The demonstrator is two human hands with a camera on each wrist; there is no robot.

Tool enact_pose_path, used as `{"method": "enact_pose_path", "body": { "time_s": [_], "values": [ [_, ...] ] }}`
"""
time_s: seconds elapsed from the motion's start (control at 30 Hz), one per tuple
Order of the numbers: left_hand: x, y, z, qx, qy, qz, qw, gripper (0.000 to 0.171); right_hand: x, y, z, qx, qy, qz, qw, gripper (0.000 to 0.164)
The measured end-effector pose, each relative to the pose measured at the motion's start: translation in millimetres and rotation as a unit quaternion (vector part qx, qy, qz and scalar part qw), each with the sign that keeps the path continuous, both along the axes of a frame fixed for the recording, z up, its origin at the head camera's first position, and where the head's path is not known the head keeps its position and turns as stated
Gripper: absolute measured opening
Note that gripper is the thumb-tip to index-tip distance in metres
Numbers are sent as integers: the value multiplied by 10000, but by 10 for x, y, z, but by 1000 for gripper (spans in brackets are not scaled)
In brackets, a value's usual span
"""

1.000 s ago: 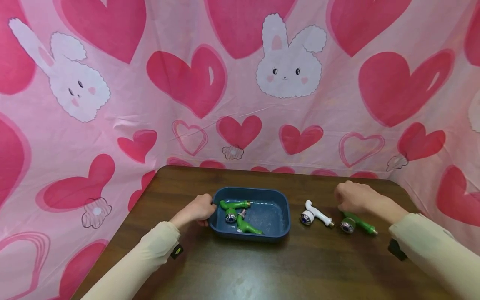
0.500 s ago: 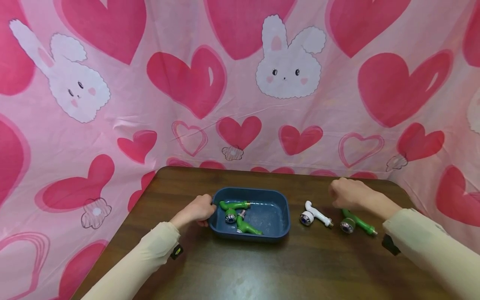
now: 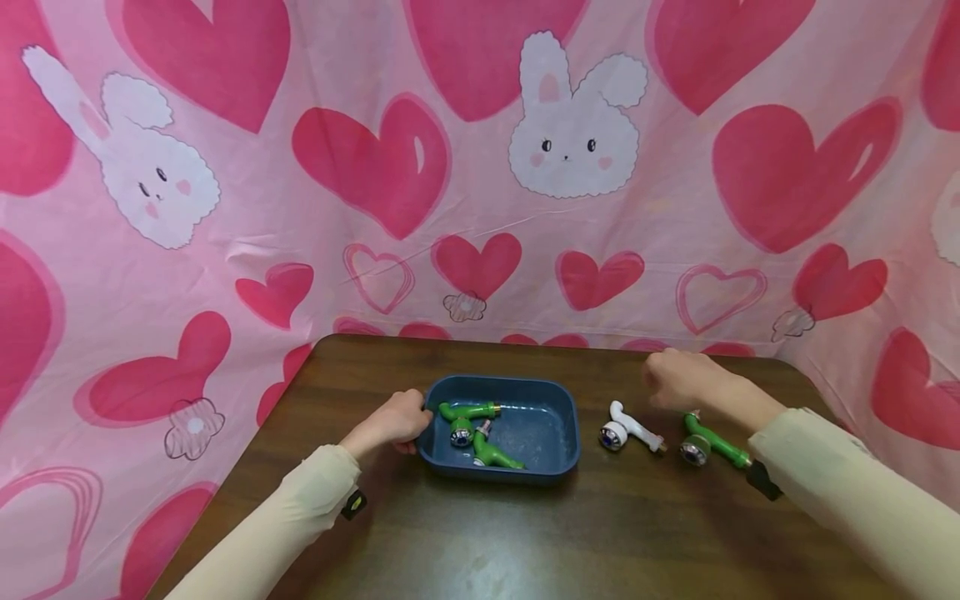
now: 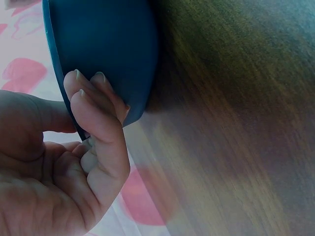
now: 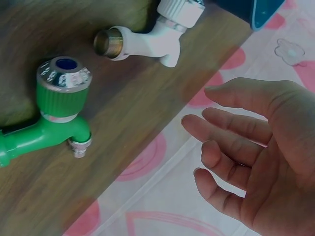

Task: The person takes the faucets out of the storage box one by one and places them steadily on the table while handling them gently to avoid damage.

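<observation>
My left hand [image 3: 396, 418] grips the left end of a blue plastic basin [image 3: 553, 437]; in the left wrist view its thumb and fingers pinch the rim [image 4: 55, 64]. Two green taps [image 3: 495, 454] lie in the basin's left half. Over the table's right side hovers my right hand [image 3: 684, 380], holding nothing, its fingers loosely bent and apart in the right wrist view. Below it lie a white tap [image 3: 637, 428] and, farther right, a green tap [image 3: 723, 448] with a chrome-topped knob [image 5: 64, 73].
Everything stands on a dark wooden table [image 3: 480, 533]. A pink cloth [image 3: 480, 192] with hearts and rabbits hangs behind its far edge and along the sides. Dark bands with wrist cameras sit at both sleeves.
My right hand has drifted left and slightly away from me, from above the green tap toward the white one, uncovering more of the green tap. The left hand and basin stay put.
</observation>
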State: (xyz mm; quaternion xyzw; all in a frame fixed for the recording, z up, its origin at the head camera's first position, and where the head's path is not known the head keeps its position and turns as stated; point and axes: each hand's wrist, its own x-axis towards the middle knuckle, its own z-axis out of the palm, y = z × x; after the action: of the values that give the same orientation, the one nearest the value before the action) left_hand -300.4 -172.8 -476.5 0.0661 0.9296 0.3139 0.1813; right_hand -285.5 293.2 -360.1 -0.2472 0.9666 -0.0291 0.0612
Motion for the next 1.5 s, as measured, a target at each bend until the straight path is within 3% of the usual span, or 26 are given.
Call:
{"method": "enact_pose_path", "body": {
  "time_s": [0.1,0.13,0.2,0.23,0.33,0.4,0.5,0.77,1.47,1.5],
  "values": [
    [123,34,175,77,62,-33,9999,23,-19,-57,8,-24,-3,-13,10000,13],
    [204,72,292,72,19,56,10000,22,-24,-74,14,-38,-9,-22,10000,13],
    [263,92,364,94,55,75,9999,22,-34,-107,26,-60,-45,-39,10000,12],
    [320,138,455,17,6,182,9998,20,-41,-122,32,-64,-69,-49,9999,11],
    [363,157,503,27,44,170,9998,21,-62,-159,48,-71,-108,-24,9999,12],
    [333,122,442,100,149,13,9998,22,-74,-180,55,-62,-120,6,9999,15],
    [329,124,444,123,145,-41,9998,22,-89,-209,68,-61,-81,60,9999,15],
    [385,205,531,-80,99,210,9997,19,-136,-290,79,-31,88,216,9997,17],
    [321,173,473,-110,13,243,9996,21,-184,-530,167,60,18,343,9994,24],
    [226,103,308,-50,91,110,9999,22,-186,-541,171,57,21,362,9993,24]
  ]
}}
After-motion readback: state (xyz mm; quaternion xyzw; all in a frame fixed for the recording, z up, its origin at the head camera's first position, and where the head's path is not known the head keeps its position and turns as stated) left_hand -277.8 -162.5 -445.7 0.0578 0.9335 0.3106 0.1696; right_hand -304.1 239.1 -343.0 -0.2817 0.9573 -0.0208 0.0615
